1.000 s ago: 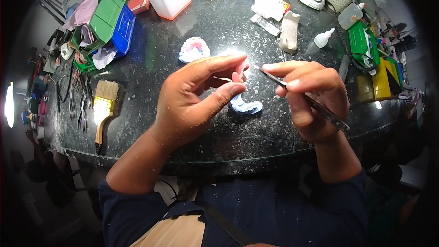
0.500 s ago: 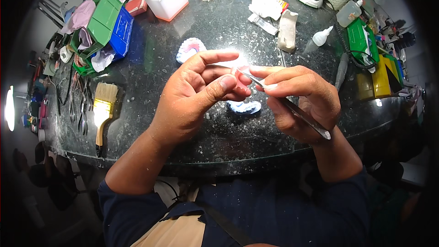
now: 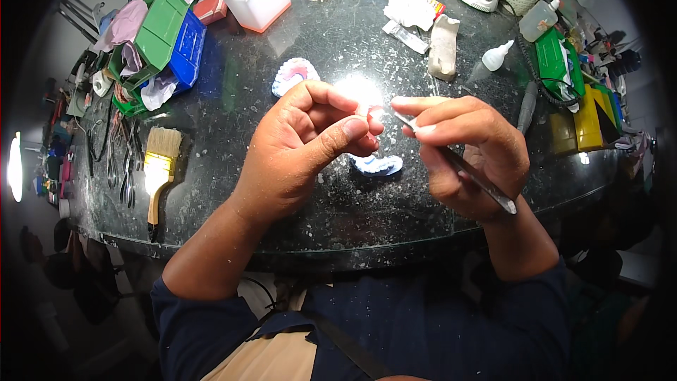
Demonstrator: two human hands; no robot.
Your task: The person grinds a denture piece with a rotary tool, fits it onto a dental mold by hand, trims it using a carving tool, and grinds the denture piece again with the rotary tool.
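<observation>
Single wide fisheye view, head-worn, facing down, workbench (image 3: pixel 338 219) near below

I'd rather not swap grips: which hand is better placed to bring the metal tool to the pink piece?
Likely the right hand: it holds the metal tool, tip near the pink piece, which the left hand pinches.

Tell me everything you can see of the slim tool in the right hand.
The slim tool is dark grey and metallic-looking, with a pale patch at its rear end. The right hand grips it, hiding part of its length. It slants above the bench, rear end at lower right, tip toward the left hand but apart from it. The tip's exact shape is unclear.
</observation>
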